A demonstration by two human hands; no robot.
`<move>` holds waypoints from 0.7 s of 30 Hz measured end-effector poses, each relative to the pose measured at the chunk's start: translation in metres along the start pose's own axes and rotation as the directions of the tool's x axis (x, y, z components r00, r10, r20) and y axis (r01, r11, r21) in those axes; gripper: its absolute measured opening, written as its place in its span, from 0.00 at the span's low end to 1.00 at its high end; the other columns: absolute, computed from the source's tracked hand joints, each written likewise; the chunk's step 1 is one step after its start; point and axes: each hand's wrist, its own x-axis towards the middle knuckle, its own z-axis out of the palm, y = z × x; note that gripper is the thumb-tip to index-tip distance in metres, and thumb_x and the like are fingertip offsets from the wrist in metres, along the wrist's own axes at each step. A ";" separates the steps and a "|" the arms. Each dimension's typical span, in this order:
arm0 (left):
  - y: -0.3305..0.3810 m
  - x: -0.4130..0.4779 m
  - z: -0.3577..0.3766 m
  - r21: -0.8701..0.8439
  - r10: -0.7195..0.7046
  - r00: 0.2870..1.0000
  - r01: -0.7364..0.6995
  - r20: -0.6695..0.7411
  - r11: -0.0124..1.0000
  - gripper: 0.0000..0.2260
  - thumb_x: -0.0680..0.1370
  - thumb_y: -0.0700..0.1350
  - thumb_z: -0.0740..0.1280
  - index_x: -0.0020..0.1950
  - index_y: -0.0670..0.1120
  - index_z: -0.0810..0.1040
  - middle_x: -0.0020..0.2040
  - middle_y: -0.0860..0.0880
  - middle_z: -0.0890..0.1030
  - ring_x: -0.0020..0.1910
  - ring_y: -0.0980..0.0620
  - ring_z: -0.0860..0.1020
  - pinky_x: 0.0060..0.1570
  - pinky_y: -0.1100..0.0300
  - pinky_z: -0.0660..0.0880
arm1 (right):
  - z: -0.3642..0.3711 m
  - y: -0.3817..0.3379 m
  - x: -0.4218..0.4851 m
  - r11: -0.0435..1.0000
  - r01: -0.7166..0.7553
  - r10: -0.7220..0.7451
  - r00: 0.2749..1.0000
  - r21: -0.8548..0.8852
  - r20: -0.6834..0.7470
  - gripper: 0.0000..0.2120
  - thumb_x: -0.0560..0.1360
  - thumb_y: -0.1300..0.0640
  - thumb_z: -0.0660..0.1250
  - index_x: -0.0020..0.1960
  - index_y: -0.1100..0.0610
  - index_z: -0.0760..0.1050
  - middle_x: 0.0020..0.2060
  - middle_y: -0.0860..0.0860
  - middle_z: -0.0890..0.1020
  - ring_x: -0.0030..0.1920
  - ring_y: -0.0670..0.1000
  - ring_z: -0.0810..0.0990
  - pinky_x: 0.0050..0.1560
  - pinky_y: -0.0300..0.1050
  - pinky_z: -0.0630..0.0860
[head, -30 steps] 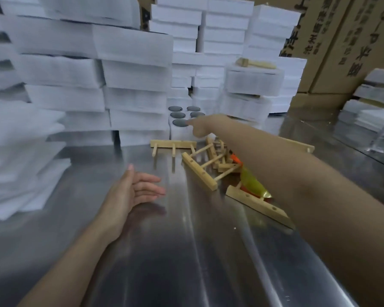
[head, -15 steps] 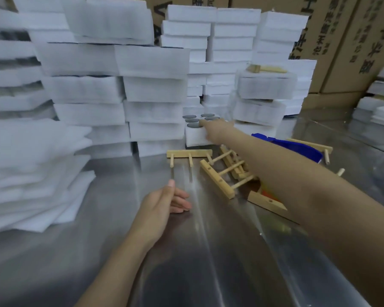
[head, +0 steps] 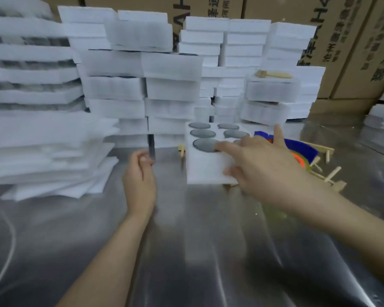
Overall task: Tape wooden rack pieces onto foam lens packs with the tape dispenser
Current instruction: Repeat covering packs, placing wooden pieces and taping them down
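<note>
Head view: our right hand [head: 264, 165] grips the foam lens pack [head: 204, 167] at its near right edge, the pack's long axis running away from us. Our left hand [head: 140, 182], loosely curled and empty, is just left of it. The wooden rack pieces [head: 328, 176] lie farther right.

Head-worn, close, down toward table [head: 197, 251]

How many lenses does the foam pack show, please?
5 lenses in the pack: three in the left column, two in the right; the right hand may hide a sixth.
</note>
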 end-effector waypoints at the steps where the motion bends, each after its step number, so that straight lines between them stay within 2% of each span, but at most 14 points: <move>1: 0.000 0.004 -0.008 -0.006 -0.006 0.999 0.006 -0.036 1.000 0.09 0.79 0.41 0.55 0.51 0.48 0.75 0.40 0.56 0.78 0.42 0.59 0.75 0.44 0.64 0.68 | 0.000 -0.011 -0.020 0.999 0.042 -0.042 0.999 -0.007 0.025 0.22 0.77 0.48 0.62 0.67 0.38 0.57 0.50 0.48 0.76 0.59 0.53 0.72 0.69 0.70 0.51; 4: -0.006 0.015 -0.025 -0.069 -0.128 0.985 0.120 -0.119 0.990 0.11 0.77 0.35 0.56 0.46 0.47 0.75 0.40 0.52 0.80 0.42 0.53 0.77 0.47 0.53 0.74 | 0.019 -0.034 -0.058 0.978 0.205 -0.207 0.970 0.027 0.129 0.22 0.76 0.46 0.62 0.68 0.38 0.59 0.51 0.47 0.74 0.56 0.54 0.73 0.72 0.64 0.53; 5: -0.007 0.017 -0.029 -0.098 -0.170 0.976 0.158 -0.133 0.983 0.12 0.77 0.33 0.56 0.45 0.46 0.76 0.40 0.50 0.80 0.41 0.51 0.77 0.47 0.51 0.74 | 0.029 -0.040 -0.063 0.965 0.264 -0.262 0.955 0.007 0.138 0.23 0.73 0.46 0.67 0.65 0.37 0.66 0.47 0.48 0.75 0.52 0.54 0.75 0.71 0.61 0.60; 6: -0.007 0.020 -0.032 -0.134 -0.204 0.970 0.186 -0.135 0.973 0.13 0.77 0.33 0.55 0.43 0.47 0.75 0.39 0.49 0.80 0.40 0.51 0.78 0.45 0.50 0.74 | 0.037 -0.046 -0.066 0.959 0.282 -0.281 0.954 0.005 0.104 0.23 0.67 0.45 0.74 0.60 0.39 0.73 0.41 0.48 0.76 0.45 0.54 0.78 0.64 0.54 0.71; 7: -0.007 0.022 -0.033 -0.166 -0.224 0.966 0.202 -0.129 0.965 0.14 0.77 0.33 0.55 0.41 0.48 0.75 0.38 0.48 0.80 0.39 0.51 0.78 0.44 0.51 0.73 | 0.046 -0.050 -0.064 0.960 0.280 -0.281 0.960 0.024 0.025 0.24 0.59 0.45 0.79 0.54 0.41 0.79 0.35 0.48 0.76 0.38 0.53 0.79 0.53 0.46 0.77; 8: -0.005 0.025 -0.033 -0.182 -0.237 0.965 0.214 -0.116 0.960 0.15 0.77 0.33 0.54 0.40 0.49 0.74 0.37 0.48 0.80 0.38 0.52 0.79 0.43 0.52 0.71 | 0.054 -0.052 -0.058 0.961 0.273 -0.271 0.961 0.034 -0.055 0.25 0.54 0.44 0.81 0.50 0.43 0.82 0.32 0.48 0.76 0.34 0.52 0.79 0.44 0.41 0.78; 9: -0.004 0.027 -0.031 -0.185 -0.250 0.963 0.229 -0.097 0.956 0.15 0.77 0.33 0.55 0.39 0.49 0.74 0.37 0.48 0.81 0.39 0.52 0.79 0.43 0.53 0.71 | 0.059 -0.052 -0.049 0.965 0.258 -0.252 0.962 0.045 -0.100 0.25 0.53 0.45 0.82 0.49 0.44 0.83 0.31 0.48 0.76 0.33 0.52 0.79 0.40 0.39 0.77; 10: -0.004 0.027 -0.029 -0.175 -0.264 0.962 0.249 -0.072 0.953 0.15 0.77 0.34 0.55 0.39 0.50 0.75 0.37 0.49 0.81 0.40 0.52 0.80 0.43 0.53 0.70 | 0.061 -0.053 -0.038 0.970 0.236 -0.230 0.969 0.059 -0.087 0.25 0.56 0.45 0.82 0.52 0.45 0.82 0.33 0.49 0.76 0.36 0.52 0.79 0.42 0.40 0.76; 11: -0.004 0.026 -0.026 -0.147 -0.277 0.960 0.269 -0.037 0.952 0.14 0.77 0.35 0.56 0.40 0.50 0.75 0.38 0.49 0.81 0.41 0.52 0.80 0.44 0.55 0.71 | 0.062 -0.054 -0.025 0.970 0.235 -0.233 0.972 0.061 -0.030 0.24 0.64 0.46 0.78 0.59 0.44 0.79 0.38 0.50 0.76 0.42 0.54 0.78 0.48 0.41 0.74; 13: -0.008 0.021 -0.021 -0.054 -0.274 0.961 0.276 0.038 0.960 0.11 0.77 0.36 0.58 0.41 0.49 0.76 0.41 0.49 0.82 0.45 0.51 0.80 0.45 0.59 0.71 | 0.071 -0.044 -0.001 0.959 0.249 -0.263 0.959 0.135 0.106 0.22 0.76 0.46 0.66 0.69 0.42 0.67 0.48 0.50 0.72 0.53 0.55 0.73 0.54 0.44 0.64; 15: -0.010 0.019 -0.022 0.050 -0.190 0.981 0.188 0.039 0.981 0.10 0.76 0.35 0.60 0.43 0.47 0.78 0.42 0.47 0.82 0.45 0.48 0.80 0.43 0.67 0.71 | 0.075 -0.031 0.022 0.940 0.248 -0.300 0.929 0.235 0.219 0.22 0.77 0.44 0.64 0.69 0.39 0.64 0.55 0.47 0.74 0.57 0.53 0.72 0.49 0.44 0.63; 17: -0.006 0.024 -0.028 0.162 -0.007 1.000 0.011 -0.029 0.987 0.09 0.74 0.35 0.61 0.43 0.45 0.79 0.42 0.45 0.82 0.42 0.46 0.78 0.42 0.63 0.71 | 0.076 -0.021 0.036 0.921 0.250 -0.330 0.907 0.299 0.260 0.22 0.73 0.40 0.67 0.66 0.37 0.67 0.57 0.39 0.76 0.58 0.45 0.73 0.42 0.40 0.62; 19: 0.003 0.034 -0.036 0.278 0.135 0.984 -0.098 -0.116 0.956 0.09 0.72 0.37 0.60 0.43 0.45 0.79 0.42 0.46 0.81 0.41 0.46 0.77 0.40 0.57 0.70 | 0.083 -0.014 0.037 0.910 0.288 -0.356 0.912 0.299 0.206 0.24 0.71 0.35 0.66 0.65 0.34 0.66 0.57 0.34 0.77 0.58 0.41 0.73 0.39 0.32 0.57; 21: 0.012 0.040 -0.044 0.458 0.272 0.942 -0.157 -0.197 0.875 0.09 0.70 0.38 0.60 0.41 0.47 0.78 0.45 0.49 0.79 0.44 0.47 0.76 0.37 0.57 0.67 | 0.092 -0.009 0.032 0.909 0.300 -0.342 0.934 0.290 0.106 0.27 0.69 0.30 0.62 0.67 0.31 0.63 0.57 0.29 0.76 0.56 0.40 0.73 0.41 0.28 0.54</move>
